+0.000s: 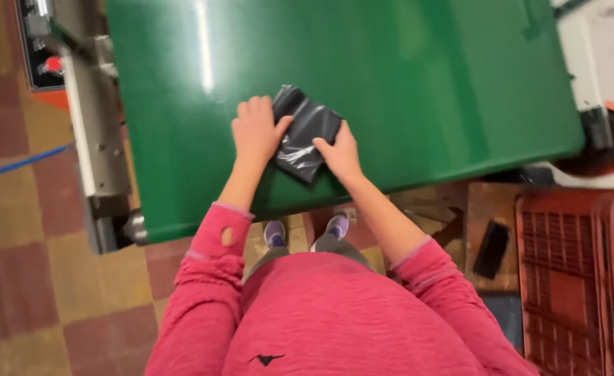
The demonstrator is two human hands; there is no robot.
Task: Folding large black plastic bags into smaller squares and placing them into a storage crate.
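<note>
A folded black plastic bag [305, 129] lies on a glossy green belt surface [404, 76]. My left hand [254, 129] rests flat on the bag's left edge, thumb pressing onto it. On the bag's lower right corner sits my right hand [340, 153], fingers pinching the plastic. Both arms wear pink sleeves.
A grey metal machine frame [94, 125] with a red button [53, 65] runs along the belt's left side. A red plastic crate [571, 278] stands at the lower right beside a brown board carrying a black brush [492, 249]. A chequered tile floor [21, 278] lies to the left.
</note>
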